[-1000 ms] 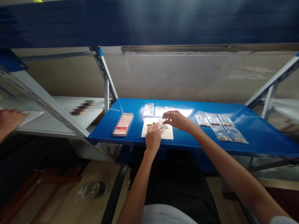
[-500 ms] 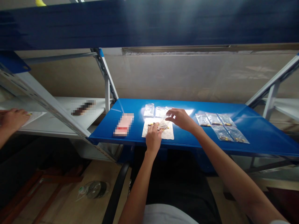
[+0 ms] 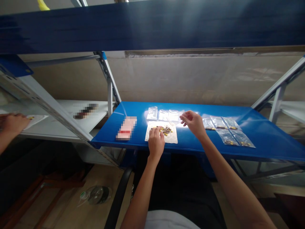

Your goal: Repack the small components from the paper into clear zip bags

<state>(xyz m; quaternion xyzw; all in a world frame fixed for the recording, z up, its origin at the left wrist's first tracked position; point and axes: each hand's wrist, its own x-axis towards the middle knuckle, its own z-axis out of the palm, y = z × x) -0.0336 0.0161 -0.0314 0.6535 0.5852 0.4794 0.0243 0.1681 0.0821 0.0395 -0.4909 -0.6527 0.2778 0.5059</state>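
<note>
One left hand (image 3: 156, 139), fingers loosely spread, perhaps steadying one heap of dark-and-yellow pieces (image 3: 167, 130), uncountable; one square white cloth (image 3: 171, 139) beneath, near blue metal table's (image 3: 188, 140) front edge, likely catching strays; five filled clear plastic bags (image 3: 227, 137), toward right edge; one right hand (image 3: 193, 123), apparently pinching one blurred transparent plastic bag (image 3: 175, 122); three flat clear plastic bags (image 3: 163, 115), far edge

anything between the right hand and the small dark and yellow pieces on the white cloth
Nothing solid shows, only what looks like blurred clear plastic film between the right hand and the small dark and yellow pieces. The left hand lies over their left edge.
</note>
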